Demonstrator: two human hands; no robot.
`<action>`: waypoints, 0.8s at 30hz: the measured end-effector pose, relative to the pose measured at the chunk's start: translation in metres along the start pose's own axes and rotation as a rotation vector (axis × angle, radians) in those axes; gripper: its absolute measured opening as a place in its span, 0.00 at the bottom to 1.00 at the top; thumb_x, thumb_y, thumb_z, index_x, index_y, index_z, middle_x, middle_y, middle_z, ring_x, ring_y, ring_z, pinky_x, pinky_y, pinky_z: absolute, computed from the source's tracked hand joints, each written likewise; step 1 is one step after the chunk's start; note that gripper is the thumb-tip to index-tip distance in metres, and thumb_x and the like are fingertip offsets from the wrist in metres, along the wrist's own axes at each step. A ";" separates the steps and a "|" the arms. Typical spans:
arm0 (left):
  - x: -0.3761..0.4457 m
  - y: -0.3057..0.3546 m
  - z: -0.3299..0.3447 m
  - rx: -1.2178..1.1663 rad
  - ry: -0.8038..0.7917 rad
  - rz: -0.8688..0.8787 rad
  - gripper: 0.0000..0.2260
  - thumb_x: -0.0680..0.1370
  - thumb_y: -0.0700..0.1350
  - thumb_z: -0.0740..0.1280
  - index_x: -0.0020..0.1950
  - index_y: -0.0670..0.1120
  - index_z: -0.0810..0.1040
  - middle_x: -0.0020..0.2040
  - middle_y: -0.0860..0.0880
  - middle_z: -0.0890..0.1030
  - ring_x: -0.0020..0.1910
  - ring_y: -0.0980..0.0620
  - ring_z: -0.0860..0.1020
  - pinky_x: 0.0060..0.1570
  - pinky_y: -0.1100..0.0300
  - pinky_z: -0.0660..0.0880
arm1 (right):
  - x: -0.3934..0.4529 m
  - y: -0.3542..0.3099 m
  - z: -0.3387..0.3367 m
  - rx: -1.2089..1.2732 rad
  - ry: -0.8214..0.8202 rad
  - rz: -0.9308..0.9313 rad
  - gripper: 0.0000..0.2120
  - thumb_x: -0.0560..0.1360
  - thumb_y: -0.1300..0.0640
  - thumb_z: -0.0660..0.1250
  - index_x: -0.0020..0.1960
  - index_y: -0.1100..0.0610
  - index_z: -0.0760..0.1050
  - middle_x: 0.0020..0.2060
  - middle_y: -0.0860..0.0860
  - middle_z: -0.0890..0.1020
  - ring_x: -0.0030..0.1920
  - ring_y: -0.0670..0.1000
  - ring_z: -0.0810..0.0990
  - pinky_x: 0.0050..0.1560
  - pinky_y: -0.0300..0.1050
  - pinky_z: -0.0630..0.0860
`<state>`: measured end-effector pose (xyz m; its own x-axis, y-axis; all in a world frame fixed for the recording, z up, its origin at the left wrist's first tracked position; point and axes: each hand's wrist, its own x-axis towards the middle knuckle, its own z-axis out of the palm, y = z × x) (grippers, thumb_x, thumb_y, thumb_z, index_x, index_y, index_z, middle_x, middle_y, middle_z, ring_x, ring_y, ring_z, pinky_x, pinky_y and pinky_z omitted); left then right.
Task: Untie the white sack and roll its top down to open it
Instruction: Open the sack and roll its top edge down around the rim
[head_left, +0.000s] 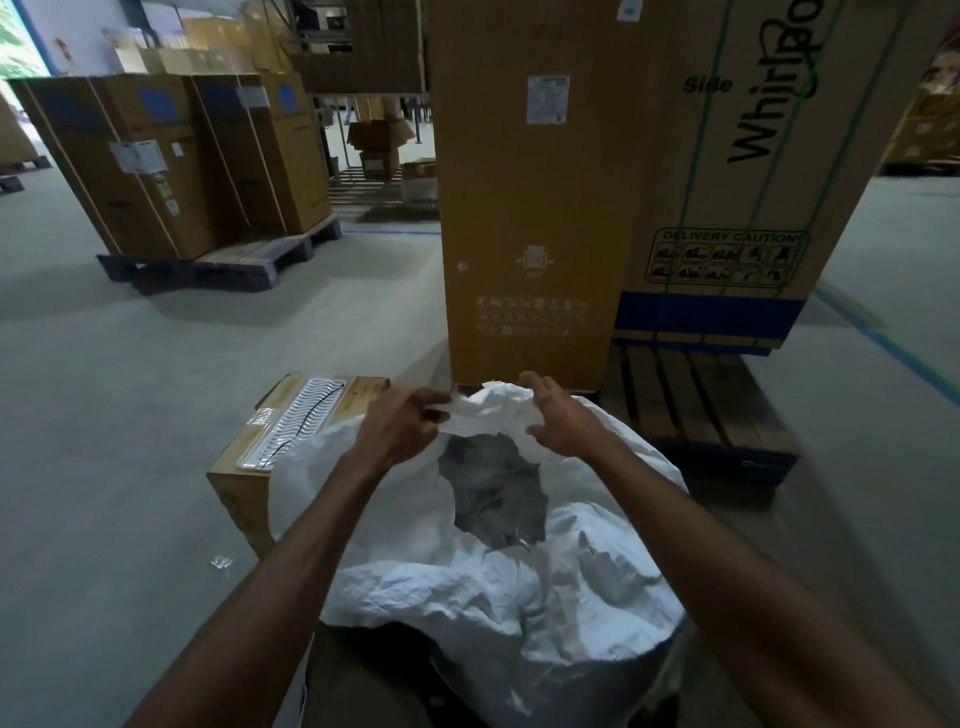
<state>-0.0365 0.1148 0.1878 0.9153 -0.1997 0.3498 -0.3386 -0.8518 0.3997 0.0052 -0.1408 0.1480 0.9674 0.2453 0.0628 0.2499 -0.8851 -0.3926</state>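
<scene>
Pinching the white sack (498, 587) rim with my left hand (402, 423), right hand (558, 421) loose beside it, I risk tearing the thin fabric.

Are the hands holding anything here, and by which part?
The left hand pinches the far rim of the white sack at its open mouth. The right hand rests on that rim beside it, fingers spread; whether it grips cannot be told.
</scene>
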 end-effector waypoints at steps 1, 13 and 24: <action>-0.001 0.004 0.002 -0.005 -0.043 0.027 0.17 0.76 0.38 0.72 0.63 0.51 0.84 0.50 0.48 0.85 0.38 0.52 0.75 0.40 0.63 0.70 | 0.003 -0.004 0.002 -0.035 0.036 -0.002 0.40 0.76 0.60 0.74 0.78 0.45 0.55 0.71 0.56 0.68 0.56 0.57 0.79 0.48 0.48 0.78; 0.000 -0.015 0.006 -0.011 -0.178 0.065 0.20 0.74 0.34 0.66 0.57 0.54 0.87 0.55 0.50 0.85 0.39 0.59 0.74 0.35 0.67 0.67 | 0.011 -0.003 0.002 -0.386 -0.166 -0.131 0.26 0.75 0.55 0.73 0.73 0.53 0.74 0.73 0.52 0.72 0.75 0.57 0.69 0.70 0.54 0.69; 0.008 0.007 0.053 0.038 -0.484 -0.048 0.31 0.71 0.58 0.74 0.73 0.51 0.74 0.64 0.49 0.81 0.58 0.48 0.78 0.50 0.57 0.75 | 0.004 0.001 0.012 -0.011 -0.108 0.153 0.30 0.64 0.56 0.85 0.62 0.58 0.77 0.59 0.55 0.79 0.52 0.53 0.79 0.45 0.43 0.78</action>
<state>-0.0204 0.0811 0.1484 0.9291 -0.3542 -0.1061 -0.2935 -0.8810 0.3710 0.0084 -0.1357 0.1367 0.9844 0.1477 -0.0955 0.1011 -0.9196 -0.3797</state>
